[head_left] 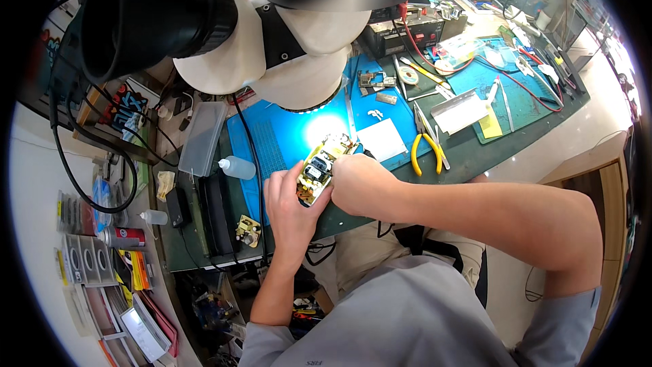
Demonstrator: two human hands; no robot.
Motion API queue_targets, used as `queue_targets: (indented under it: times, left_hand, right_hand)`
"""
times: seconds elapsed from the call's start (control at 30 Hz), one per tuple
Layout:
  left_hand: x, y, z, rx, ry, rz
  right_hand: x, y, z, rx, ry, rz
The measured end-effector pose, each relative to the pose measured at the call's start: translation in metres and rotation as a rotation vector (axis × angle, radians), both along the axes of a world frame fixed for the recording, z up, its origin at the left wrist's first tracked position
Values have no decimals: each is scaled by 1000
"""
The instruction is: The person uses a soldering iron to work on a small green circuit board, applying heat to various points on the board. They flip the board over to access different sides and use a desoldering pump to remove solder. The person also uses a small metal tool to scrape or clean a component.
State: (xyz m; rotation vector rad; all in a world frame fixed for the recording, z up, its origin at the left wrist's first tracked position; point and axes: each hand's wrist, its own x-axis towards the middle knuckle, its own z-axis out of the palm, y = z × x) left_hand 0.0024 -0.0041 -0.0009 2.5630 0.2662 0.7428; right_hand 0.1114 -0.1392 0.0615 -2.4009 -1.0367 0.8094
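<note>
While a knobbly board (316,171), packed with blocky parts, sits by the near edge of the smooth blue mat (272,119), my left hand (288,205) grips it along its side. My right hand (363,185) curls in at the opposite side, and I cannot tell what it grips. Around are a flat white sheet (385,141), metal pliers (428,133) with curved yellow handles and a milky bottle (239,168); the microscope (299,85), rounded and white, looms above.

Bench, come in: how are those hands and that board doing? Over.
Left hand gripping populated circuit board. Right hand curled at board's right side, fingertips hidden. Microscope apart from hands and board.
</note>
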Motion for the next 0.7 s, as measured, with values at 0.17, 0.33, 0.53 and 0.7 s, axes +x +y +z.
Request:
queue_targets:
  times: [0.17, 0.33, 0.53, 0.7]
  left_hand:
    - [0, 0, 0, 7, -16, -8]
    - [-1, 2, -3, 8, -17, 0]
    - [-1, -4, 0, -49, 2, 36]
    - [-2, 1, -2, -73, 11, 30]
  right_hand:
    - [-2, -1, -8, 47, 9, -41]
    - [-6, -3, -10, 109, 15, -65]
    - [-6, -8, -27, 137, -40, -30]
    - [-19, -13, -30, 384, -53, -175]
